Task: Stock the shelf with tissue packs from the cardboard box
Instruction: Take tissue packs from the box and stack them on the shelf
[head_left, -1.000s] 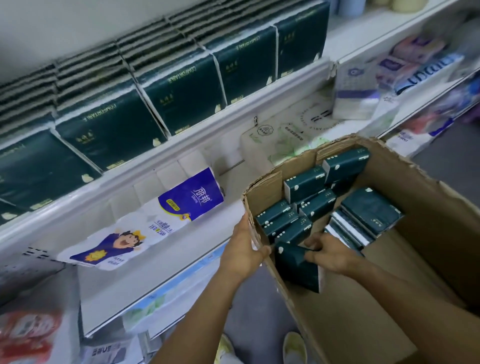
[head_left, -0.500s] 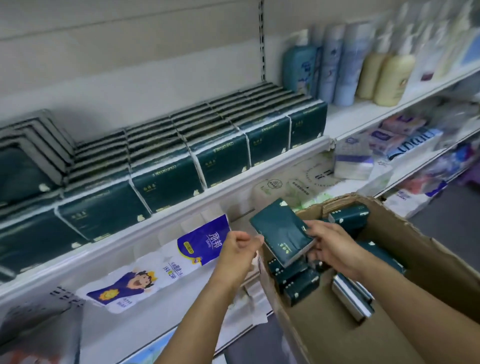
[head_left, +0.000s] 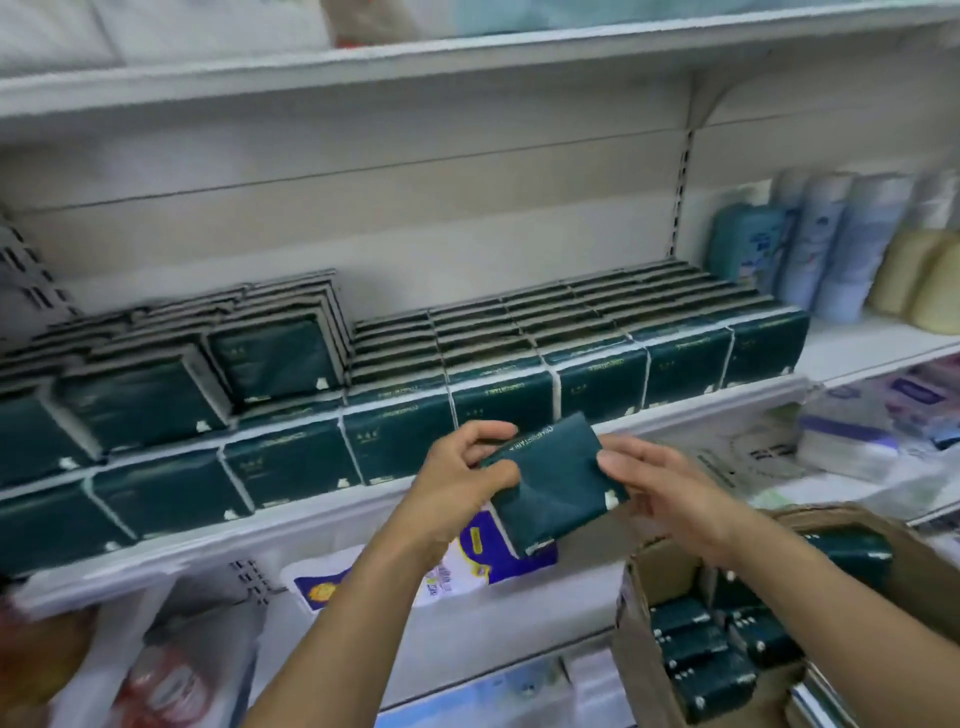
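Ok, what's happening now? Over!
Left hand and right hand both hold one pack, before the shelf. More packs in the box. Nothing blocks the way.

Shop: stocked retail shelves (head_left: 519, 410)

You have open room above the single layer of packs (head_left: 597, 332) along the right stretch of the shelf (head_left: 857, 345), up to the upper shelf (head_left: 467, 57). To the left, a second tier (head_left: 275, 358) narrows that gap. Bottles (head_left: 841, 244) block the shelf's right end.
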